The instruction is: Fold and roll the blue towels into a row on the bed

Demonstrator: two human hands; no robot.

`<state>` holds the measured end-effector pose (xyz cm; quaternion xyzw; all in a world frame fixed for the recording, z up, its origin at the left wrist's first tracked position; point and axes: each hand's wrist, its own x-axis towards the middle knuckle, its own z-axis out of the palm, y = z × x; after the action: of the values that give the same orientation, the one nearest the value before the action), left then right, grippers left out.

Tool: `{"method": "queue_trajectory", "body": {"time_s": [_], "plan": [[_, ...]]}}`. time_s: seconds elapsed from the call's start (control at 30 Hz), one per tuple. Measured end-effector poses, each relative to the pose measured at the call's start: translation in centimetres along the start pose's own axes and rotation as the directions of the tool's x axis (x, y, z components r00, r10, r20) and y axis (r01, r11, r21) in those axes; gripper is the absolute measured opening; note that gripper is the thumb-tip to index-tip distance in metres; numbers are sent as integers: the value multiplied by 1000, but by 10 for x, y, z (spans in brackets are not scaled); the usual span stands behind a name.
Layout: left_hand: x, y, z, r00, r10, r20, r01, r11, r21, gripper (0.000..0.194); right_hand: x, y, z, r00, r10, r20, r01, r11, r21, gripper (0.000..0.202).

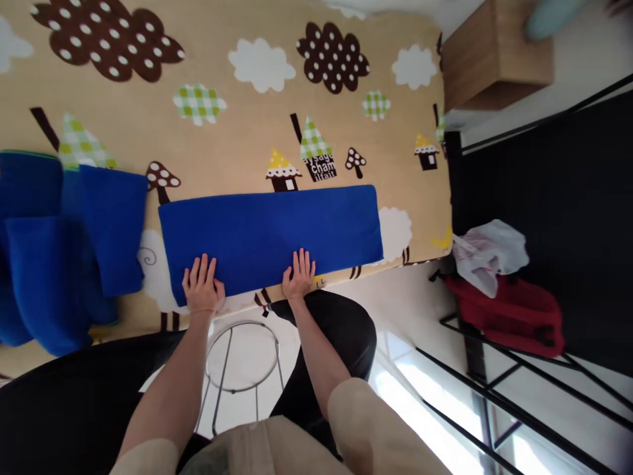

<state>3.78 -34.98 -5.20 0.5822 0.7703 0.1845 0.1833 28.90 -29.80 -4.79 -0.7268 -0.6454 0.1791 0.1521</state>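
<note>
A blue cloth (271, 231), folded into a long flat strip, lies across the near part of the patterned bed sheet (237, 145). On its near edge, toward the left end, rests my left hand (202, 287), palm down with fingers extended. Farther right along that same edge lies my right hand (299, 274), also flat with its fingers stretched out. Neither hand grips the cloth; both only press on it. Beside the strip's left end sits a loose pile of more blue cloth (44, 264), partly cut off by the frame.
Below the bed edge stands a round wire-framed stool (242, 356) between my legs. To the right are a wooden box (494, 59), a white plastic bag (489, 251), a red bag (509, 316) and a black metal frame (494, 396).
</note>
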Motion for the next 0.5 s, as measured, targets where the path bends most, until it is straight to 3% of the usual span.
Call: {"method": "queue_trajectory", "body": {"time_s": [0.07,0.13,0.2,0.27,0.37,0.5], "plan": [[-1,0,1,1000,-11,9,11,999,-31,75,-13,-5,1,988,137,-69,-126,981,146,44],[-2,-1,3,999,-26,19,28,997,-69,78,-30,-10,2,919,369,-139,-304,887,349,37],[-2,-4,6,999,-35,22,37,994,-100,79,-44,-12,3,783,616,-85,-459,665,589,37],[-2,-6,8,999,-48,24,51,992,-116,79,-49,-12,2,641,759,112,-542,344,767,39],[-2,-6,9,997,-72,27,75,989,-126,78,-42,-14,1,494,766,412,-578,-65,814,36],[1,-2,6,998,-55,17,57,992,-109,77,-26,-21,-1,445,652,614,-586,-306,750,35]]}}
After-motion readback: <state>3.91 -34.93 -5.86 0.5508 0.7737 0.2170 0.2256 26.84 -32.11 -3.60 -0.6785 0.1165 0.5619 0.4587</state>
